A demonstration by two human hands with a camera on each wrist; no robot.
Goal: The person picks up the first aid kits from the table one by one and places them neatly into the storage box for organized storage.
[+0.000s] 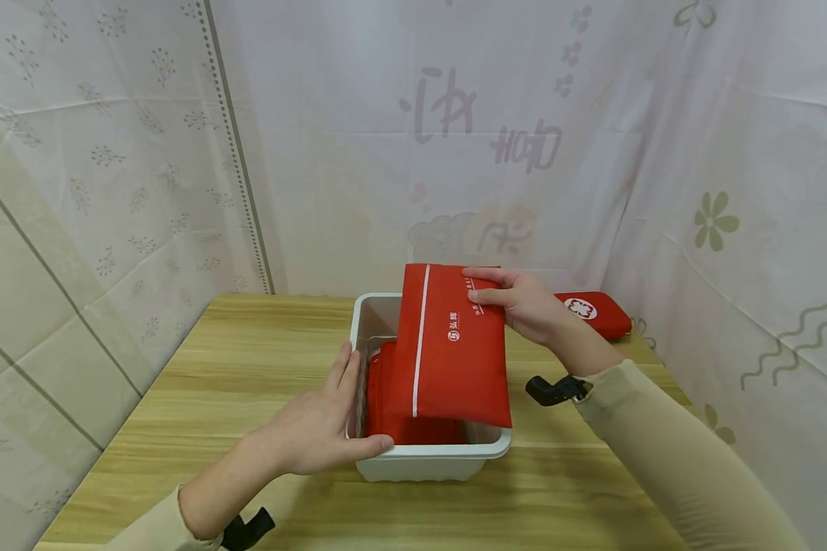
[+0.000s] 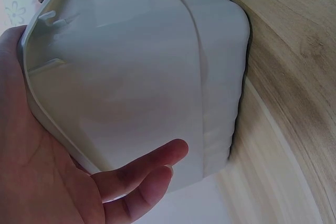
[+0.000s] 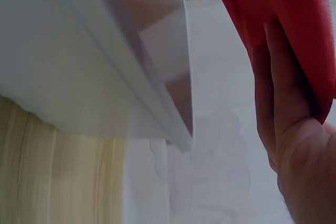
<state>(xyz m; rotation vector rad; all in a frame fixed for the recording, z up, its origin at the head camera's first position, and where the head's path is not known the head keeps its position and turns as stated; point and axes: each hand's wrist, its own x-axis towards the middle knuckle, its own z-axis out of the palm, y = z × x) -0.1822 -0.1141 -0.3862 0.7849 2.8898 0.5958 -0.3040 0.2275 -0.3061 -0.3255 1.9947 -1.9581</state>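
Observation:
A flat red fabric pouch (image 1: pixel 448 352) with a white stripe and white print is tilted over the white plastic bin (image 1: pixel 441 453). My right hand (image 1: pixel 524 302) grips its far right edge, with thumb and a finger on the printed face. Fingers (image 3: pixel 283 82) lie under the red pouch (image 3: pixel 299 9) in the right wrist view. My left hand (image 1: pixel 317 425) rests on the bin's near left corner, thumb along the front rim. In the left wrist view, two fingers (image 2: pixel 142 169) lie against the bin's outer wall (image 2: pixel 142 87). More red fabric (image 1: pixel 379 383) lies inside the bin, partly hidden by the pouch.
A red zipped case (image 1: pixel 603 315) with a white round emblem lies at the table's back right, partly behind my right arm. The wooden table (image 1: pixel 262 360) meets patterned curtains (image 1: pixel 317 153) at its back and sides.

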